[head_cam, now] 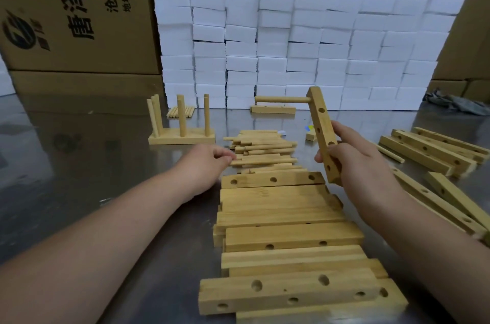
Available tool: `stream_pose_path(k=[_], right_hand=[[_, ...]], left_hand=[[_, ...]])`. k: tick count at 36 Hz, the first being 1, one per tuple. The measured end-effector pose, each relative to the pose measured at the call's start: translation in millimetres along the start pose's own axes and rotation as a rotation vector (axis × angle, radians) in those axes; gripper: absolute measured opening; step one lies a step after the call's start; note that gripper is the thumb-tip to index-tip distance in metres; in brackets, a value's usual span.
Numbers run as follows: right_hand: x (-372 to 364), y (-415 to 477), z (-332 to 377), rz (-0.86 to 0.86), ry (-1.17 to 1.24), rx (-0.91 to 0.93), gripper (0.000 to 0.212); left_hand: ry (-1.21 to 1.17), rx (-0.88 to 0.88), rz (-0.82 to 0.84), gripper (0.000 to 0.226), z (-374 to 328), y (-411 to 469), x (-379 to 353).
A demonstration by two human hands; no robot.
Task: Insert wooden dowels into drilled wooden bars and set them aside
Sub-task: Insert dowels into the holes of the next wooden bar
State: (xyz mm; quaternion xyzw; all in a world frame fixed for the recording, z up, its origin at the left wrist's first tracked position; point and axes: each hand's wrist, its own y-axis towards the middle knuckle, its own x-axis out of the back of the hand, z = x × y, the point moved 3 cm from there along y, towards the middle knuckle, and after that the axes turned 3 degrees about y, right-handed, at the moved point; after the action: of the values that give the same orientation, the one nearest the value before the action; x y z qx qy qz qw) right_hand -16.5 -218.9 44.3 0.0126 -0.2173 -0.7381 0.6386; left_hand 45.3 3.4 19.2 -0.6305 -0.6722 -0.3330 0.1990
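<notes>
Landmark: we tell every place from the big pile of light wooden bars with round holes (286, 217), which lies in the middle of the shiny grey metal table (79, 154).
Right hand: our right hand (355, 164) is at the far right corner of the pile. Its fingers and thumb are curled tight round the low part of one long light wooden bar with drilled holes (322, 122).
Held bar: the held bar stands almost straight up over the far right corner of the pile. Its top leans a little to the left. Its low end is close to the top of the pile, but we cannot tell if they touch.
Stick in the bar: one round wooden dowel (281, 99) sits in the top hole of the held bar. It pokes out sideways to the left, high above the far end of the pile.
Left hand: our left hand (209, 164) is at the far left corner of the pile. Its fingers are bent, with the tips at the ends of the loose sticks. We cannot tell if it has hold of one.
Loose sticks: a heap of round wooden dowels (265, 148) lies just behind the pile, right at its far edge.
Done piece: a flat wooden bar with upright dowels (181, 139) stands behind the pile and to the left, well apart from it.
More bars: a few long wooden bars with holes (429, 151) lie to the right of the pile, apart from it.
Far back: a wall of white foam blocks (305, 45) stands well behind the pile. Brown cardboard boxes with black writing (74, 18) stand behind that.
</notes>
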Motion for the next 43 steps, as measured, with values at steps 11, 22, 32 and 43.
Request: stream_pose_path(k=[11, 22, 32, 43], right_hand=[[-0.7, 1.5, -1.0, -0.022, 0.069, -0.027, 0.052], [-2.7, -2.6, 5.9, 0.041, 0.064, 0.048, 0.049], [-3.7, -2.6, 5.2, 0.073, 0.027, 0.082, 0.049], [-3.7, -3.8, 6.9, 0.101, 0.037, 0.108, 0.049]], left_hand=[[-0.302, -0.217, -0.107, 0.03, -47.9, -23.1, 11.5], [-0.246, -0.276, -0.094, 0.028, -60.9, -36.7, 7.8], [-0.095, -0.338, -0.13, 0.02, -58.8, -35.8, 8.5], [-0.124, -0.406, -0.126, 0.022, -56.5, -38.1, 7.7]])
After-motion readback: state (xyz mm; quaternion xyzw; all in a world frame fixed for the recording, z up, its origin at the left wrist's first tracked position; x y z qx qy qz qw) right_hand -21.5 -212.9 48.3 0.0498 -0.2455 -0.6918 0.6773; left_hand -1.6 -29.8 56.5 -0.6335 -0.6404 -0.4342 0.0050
